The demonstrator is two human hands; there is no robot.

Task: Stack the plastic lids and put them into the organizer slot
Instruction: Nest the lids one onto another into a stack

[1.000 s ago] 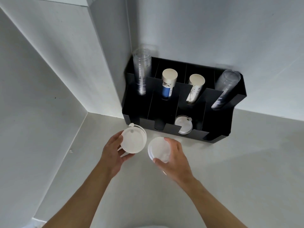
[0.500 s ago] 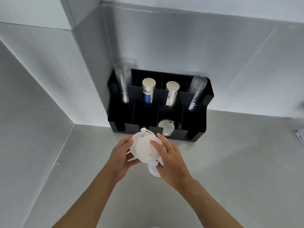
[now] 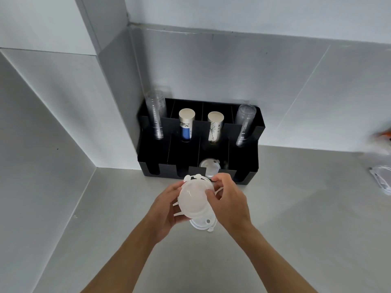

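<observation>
Both hands hold a small stack of white plastic lids [image 3: 193, 198] just in front of the black organizer [image 3: 249, 168]. My left hand [image 3: 164, 208] cups the stack from the left and below. My right hand [image 3: 229, 200] pinches its top and right edge. Another white lid [image 3: 203, 224] lies on the counter under the stack, partly hidden. One lid [image 3: 209, 167] stands in the organizer's third front slot.
The organizer sits in the corner against grey walls [image 3: 63, 123]. Its back slots hold clear cup stacks [image 3: 155, 115] [image 3: 244, 125] and two paper cup stacks [image 3: 186, 125] [image 3: 214, 126]. White packets [image 3: 380, 178] lie at the counter's far right edge.
The two lids, held apart one second ago, have been brought together into one stack between both hands. The view has pulled back and shifted, so the organizer sits lower and smaller.
</observation>
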